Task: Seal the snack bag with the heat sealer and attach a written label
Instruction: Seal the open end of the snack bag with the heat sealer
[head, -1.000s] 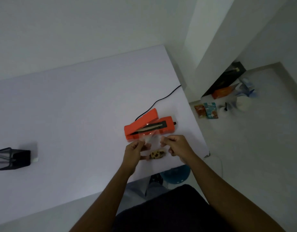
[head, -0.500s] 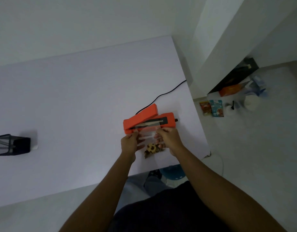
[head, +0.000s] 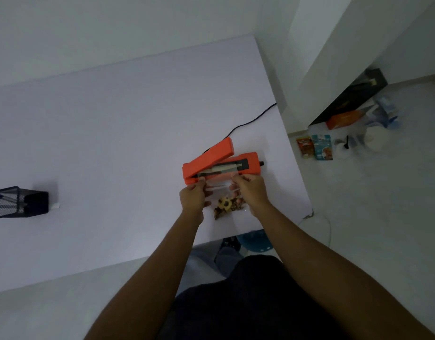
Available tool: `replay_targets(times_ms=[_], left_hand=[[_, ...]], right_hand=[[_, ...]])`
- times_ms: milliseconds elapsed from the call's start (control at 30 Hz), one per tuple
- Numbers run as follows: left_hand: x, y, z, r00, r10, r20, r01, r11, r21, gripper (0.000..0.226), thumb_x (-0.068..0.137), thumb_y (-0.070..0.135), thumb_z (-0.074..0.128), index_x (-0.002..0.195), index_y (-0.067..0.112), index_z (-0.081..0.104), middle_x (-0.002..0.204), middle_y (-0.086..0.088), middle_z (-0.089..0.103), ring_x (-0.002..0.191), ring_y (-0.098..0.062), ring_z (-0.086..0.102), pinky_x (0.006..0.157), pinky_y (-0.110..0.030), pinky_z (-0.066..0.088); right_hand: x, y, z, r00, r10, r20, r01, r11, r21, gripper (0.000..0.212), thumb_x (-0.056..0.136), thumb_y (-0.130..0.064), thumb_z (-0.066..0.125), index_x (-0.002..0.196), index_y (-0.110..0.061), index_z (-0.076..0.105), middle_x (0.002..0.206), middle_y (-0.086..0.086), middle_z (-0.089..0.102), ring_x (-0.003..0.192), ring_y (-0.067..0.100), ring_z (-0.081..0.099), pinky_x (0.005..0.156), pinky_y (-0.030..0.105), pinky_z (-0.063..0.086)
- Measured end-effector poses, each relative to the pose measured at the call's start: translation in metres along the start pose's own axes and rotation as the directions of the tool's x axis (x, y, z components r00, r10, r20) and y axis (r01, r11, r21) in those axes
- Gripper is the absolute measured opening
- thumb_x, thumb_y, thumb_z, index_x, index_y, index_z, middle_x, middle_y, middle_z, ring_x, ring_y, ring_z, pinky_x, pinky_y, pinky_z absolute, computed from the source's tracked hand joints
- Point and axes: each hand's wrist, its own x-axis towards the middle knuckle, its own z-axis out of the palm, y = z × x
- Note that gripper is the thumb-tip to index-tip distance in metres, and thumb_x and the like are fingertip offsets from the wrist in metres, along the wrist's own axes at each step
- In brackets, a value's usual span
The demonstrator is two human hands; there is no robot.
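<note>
An orange heat sealer (head: 249,162) lies on the white table (head: 113,143) near its right edge, its lid (head: 209,157) raised at an angle. A clear snack bag (head: 219,186) with brown and yellow snacks (head: 225,206) at its bottom lies just in front of it. The bag's top edge rests on the sealer's dark strip. My left hand (head: 193,196) pinches the bag's left top corner. My right hand (head: 250,190) pinches the right top corner. No label is in sight.
A black cord (head: 250,121) runs from the sealer off the table's right edge. A black mesh pen holder (head: 18,202) stands at the far left. On the floor to the right lie snack packets (head: 314,146), an orange box (head: 344,119) and a blue stool (head: 254,242).
Both hands have carried the bag away from me, from in front of the sealer until its top edge lies on the sealing strip under the raised lid.
</note>
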Motion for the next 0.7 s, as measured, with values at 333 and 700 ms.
replay_targets(times_ms=[333,700], left_hand=[[0.0,0.0002,0.0057,0.999,-0.009,-0.044,0.009,1.0,0.005,0.014,0.095,0.025,0.06,0.087,0.015,0.065,0.087,-0.004,0.071,0.072,-0.018,0.068,0.06,-0.032,0.054],[-0.0015,0.0005,0.0048,0.999,-0.004,-0.034,0.004,1.0,0.002,0.023,0.093,0.032,0.065,0.095,0.009,0.069,0.088,-0.006,0.073,0.07,-0.019,0.07,0.056,-0.031,0.053]], right_hand=[[0.0017,0.006,0.0055,0.991,-0.043,-0.13,0.04,0.999,-0.027,0.024,0.092,-0.027,0.069,0.085,-0.004,0.074,0.075,0.01,0.076,0.05,0.011,0.063,0.046,0.021,0.05],[0.0067,0.0086,0.0088,0.982,-0.066,-0.177,0.063,0.998,-0.018,0.017,0.091,-0.028,0.071,0.082,-0.014,0.073,0.07,0.006,0.074,0.055,0.011,0.066,0.058,0.029,0.058]])
